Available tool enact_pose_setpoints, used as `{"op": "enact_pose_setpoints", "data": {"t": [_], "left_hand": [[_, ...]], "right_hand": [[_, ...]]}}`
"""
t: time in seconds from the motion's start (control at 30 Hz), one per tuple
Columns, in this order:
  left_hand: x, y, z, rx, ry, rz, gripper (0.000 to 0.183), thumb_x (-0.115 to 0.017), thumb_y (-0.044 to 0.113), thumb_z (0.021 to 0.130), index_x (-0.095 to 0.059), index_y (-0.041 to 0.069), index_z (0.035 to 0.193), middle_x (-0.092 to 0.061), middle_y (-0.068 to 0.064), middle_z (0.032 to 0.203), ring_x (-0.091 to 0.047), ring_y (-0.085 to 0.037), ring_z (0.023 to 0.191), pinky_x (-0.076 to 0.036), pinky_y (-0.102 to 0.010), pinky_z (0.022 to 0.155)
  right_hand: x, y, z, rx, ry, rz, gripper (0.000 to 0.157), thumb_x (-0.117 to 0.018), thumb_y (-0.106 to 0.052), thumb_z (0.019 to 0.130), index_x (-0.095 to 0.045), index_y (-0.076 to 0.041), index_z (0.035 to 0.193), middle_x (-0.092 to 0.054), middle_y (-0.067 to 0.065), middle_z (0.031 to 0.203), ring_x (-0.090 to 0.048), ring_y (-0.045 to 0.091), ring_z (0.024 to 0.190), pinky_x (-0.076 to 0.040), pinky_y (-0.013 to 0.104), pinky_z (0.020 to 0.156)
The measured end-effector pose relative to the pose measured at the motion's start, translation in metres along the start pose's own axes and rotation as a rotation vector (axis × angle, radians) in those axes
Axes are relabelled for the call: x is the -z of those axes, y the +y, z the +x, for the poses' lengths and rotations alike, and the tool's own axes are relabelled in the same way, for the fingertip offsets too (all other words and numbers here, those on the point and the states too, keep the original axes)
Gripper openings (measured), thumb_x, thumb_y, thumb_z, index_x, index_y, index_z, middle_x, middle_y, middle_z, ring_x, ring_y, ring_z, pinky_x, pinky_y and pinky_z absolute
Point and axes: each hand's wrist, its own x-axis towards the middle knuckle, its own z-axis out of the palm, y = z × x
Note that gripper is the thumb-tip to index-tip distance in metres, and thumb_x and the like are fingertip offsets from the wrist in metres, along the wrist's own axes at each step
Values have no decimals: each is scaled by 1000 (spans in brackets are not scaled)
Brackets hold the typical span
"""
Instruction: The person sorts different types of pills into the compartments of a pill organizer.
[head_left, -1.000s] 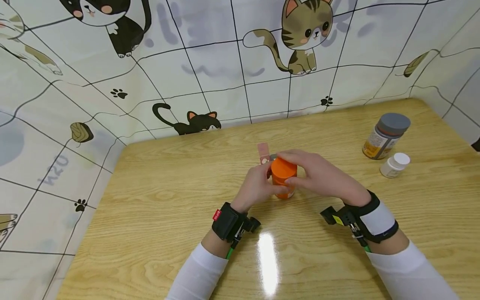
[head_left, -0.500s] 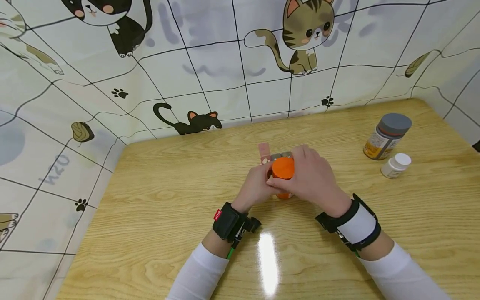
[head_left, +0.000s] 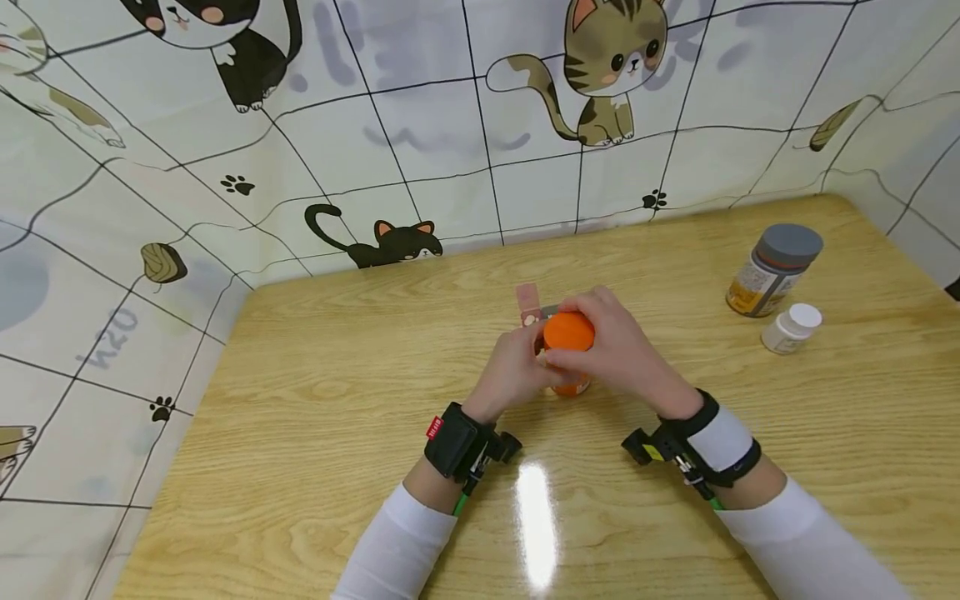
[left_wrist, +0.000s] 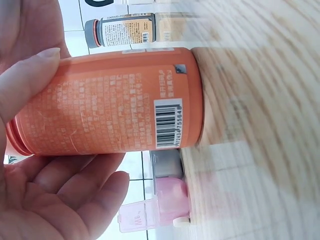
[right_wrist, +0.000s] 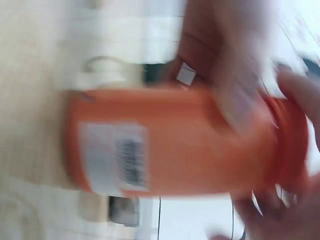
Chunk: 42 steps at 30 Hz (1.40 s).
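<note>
An orange pill bottle (head_left: 573, 388) with an orange lid (head_left: 567, 331) stands upright at the middle of the wooden table. Its body is wrapped by my left hand (head_left: 511, 373), thumb across the front; the left wrist view shows the printed side of the bottle (left_wrist: 110, 105) and a barcode. My right hand (head_left: 618, 346) grips the lid from the right, thumb at the front and fingers behind. In the right wrist view the bottle (right_wrist: 190, 145) is blurred. Just behind the hands sits a pill organizer (left_wrist: 172, 197) with a pink flap (head_left: 528, 298) raised, partly hidden.
At the back right stand a larger bottle with a grey lid (head_left: 774, 271) and a small white bottle (head_left: 792, 329). A cat-print sheet (head_left: 450, 150) rises along the table's (head_left: 337, 375) back and left edges.
My right hand has turned on the lid, swinging round to the left and then partly back. The left hand keeps its hold and the bottle stays in place.
</note>
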Motion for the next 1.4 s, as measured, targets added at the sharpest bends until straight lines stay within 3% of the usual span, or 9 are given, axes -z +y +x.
{"op": "enact_pose_setpoints", "data": {"t": [0.1, 0.3, 0.43, 0.7, 0.87, 0.97, 1.1, 1.23, 1.4], "left_hand": [[0, 0, 0, -7, 7, -10, 38, -76, 15, 75, -60, 9, 109, -62, -1, 96, -53, -10, 81, -45, -22, 73], [0, 0, 1, -16, 1, -35, 43, -77, 16, 75, -59, 11, 114, -62, 2, 105, -52, -7, 94, -43, -28, 86], [1, 1, 2, 0, -6, -22, 46, -78, 17, 73, -58, 12, 114, -62, 4, 106, -51, -6, 97, -41, -29, 89], [2, 0, 1, -9, -4, -14, 43, -77, 16, 74, -59, 11, 113, -63, 2, 104, -52, -8, 93, -42, -28, 85], [3, -2, 0, -3, 25, -31, 40, -77, 14, 74, -59, 11, 111, -63, 1, 100, -52, -10, 89, -44, -31, 82], [2, -3, 1, -15, 30, -26, 40, -77, 14, 74, -60, 10, 110, -63, 2, 100, -52, -9, 89, -44, -30, 83], [1, -3, 1, -23, 12, -28, 43, -77, 16, 74, -59, 10, 112, -63, 2, 104, -52, -7, 94, -42, -28, 88], [0, -3, 0, -8, 10, -13, 46, -78, 15, 74, -57, 10, 115, -62, 2, 108, -51, -7, 98, -41, -27, 90], [0, -3, 0, -25, 20, 1, 43, -77, 16, 74, -59, 9, 112, -63, 0, 103, -53, -8, 93, -44, -29, 86]], "right_hand": [[-9, -2, 1, -69, 61, -43, 60, -76, -37, 72, -46, 3, 105, -43, 17, 102, -41, 26, 86, -42, 39, 67], [23, 11, -4, -72, -265, 192, 82, -64, -31, 86, -12, -8, 147, -18, 16, 148, -22, 31, 130, -24, 61, 99], [34, 20, -4, 16, -370, 305, 65, -57, -17, 92, -21, -4, 145, -22, 17, 148, -17, 29, 133, -15, 62, 102], [21, 14, -2, -55, -167, 188, 53, -74, -16, 78, -50, -1, 124, -51, 16, 124, -39, 30, 118, -25, 57, 100], [-1, 0, -4, -102, 61, 37, 52, -80, -24, 70, -40, 1, 91, -43, 15, 93, -40, 27, 80, -34, 39, 67], [1, 1, -5, -123, 50, 96, 60, -78, -25, 72, -38, 4, 107, -41, 20, 108, -41, 31, 93, -38, 42, 75], [13, 16, -6, -73, -126, 365, 77, -66, -13, 84, -18, -2, 143, -24, 19, 144, -24, 29, 129, -26, 54, 102], [12, 30, -5, -6, -289, 549, 70, -58, -7, 90, -16, -4, 146, -24, 19, 146, -31, 26, 127, -33, 38, 101], [-2, 25, -5, -37, -106, 444, 56, -69, -5, 80, -42, 1, 129, -47, 17, 124, -48, 25, 108, -41, 35, 91]]}}
